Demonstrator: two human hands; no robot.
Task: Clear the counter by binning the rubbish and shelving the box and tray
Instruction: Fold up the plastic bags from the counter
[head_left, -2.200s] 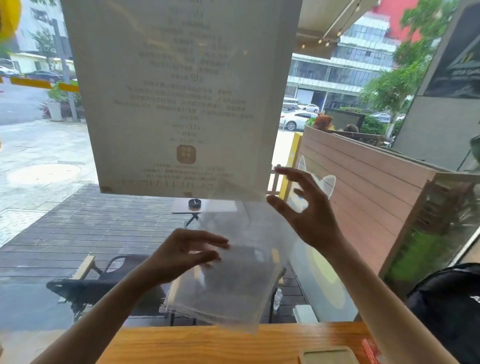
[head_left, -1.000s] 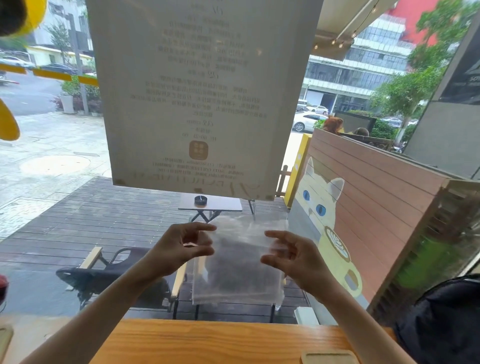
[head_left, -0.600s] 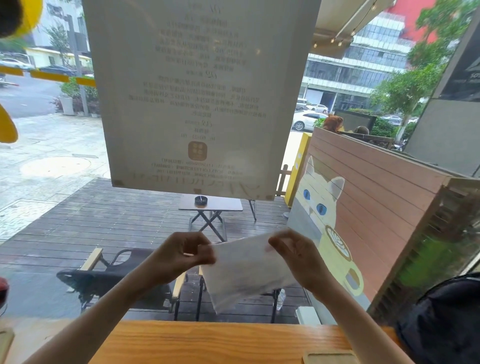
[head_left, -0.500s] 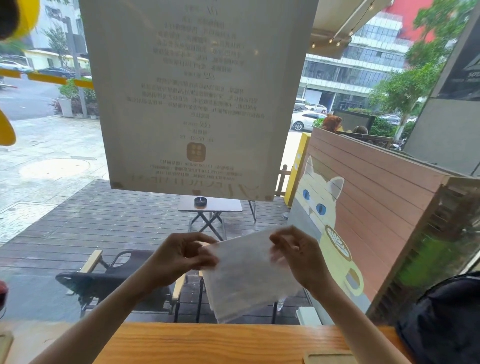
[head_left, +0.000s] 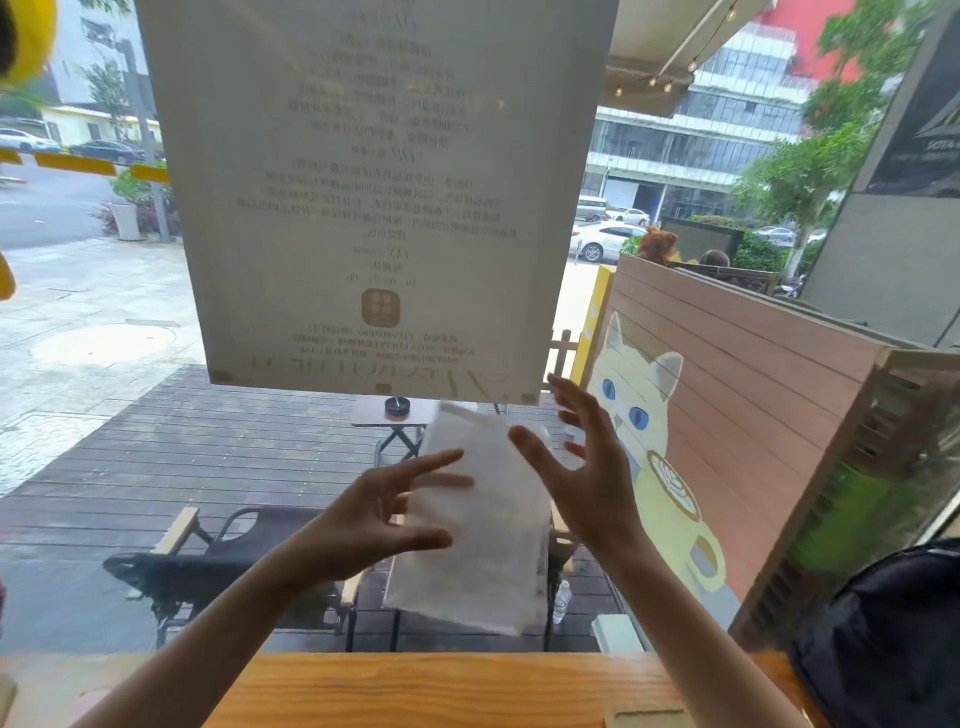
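1. Above the tabletop (head_left: 441, 686), at mid-height: translucent plastic bag (head_left: 478, 530), blurred, upright and a little tilted, its lower edge clear of the wood.
2. Left of the bag: left hand (head_left: 379, 519), fingers spread and nearly straight, tips touching or overlapping the bag's left edge; no closed grip on it.
3. Right of the bag: right hand (head_left: 587, 478), palm turned toward the bag, fingers splayed wide; whether touching the bag's right edge or only just beside it, cannot tell.
4. Behind and above the bag: large pale poster (head_left: 374, 182) on the window glass, print mirrored, bottom edge just over the bag's top.
5. Beyond the bag, outside the glass: small folding table (head_left: 395, 415) with a dark round thing on it, and a black chair (head_left: 208, 566) lower left.
6. Right of the bag: fence panel with painted cat (head_left: 644, 405); dark backpack (head_left: 893, 634) at far lower right.
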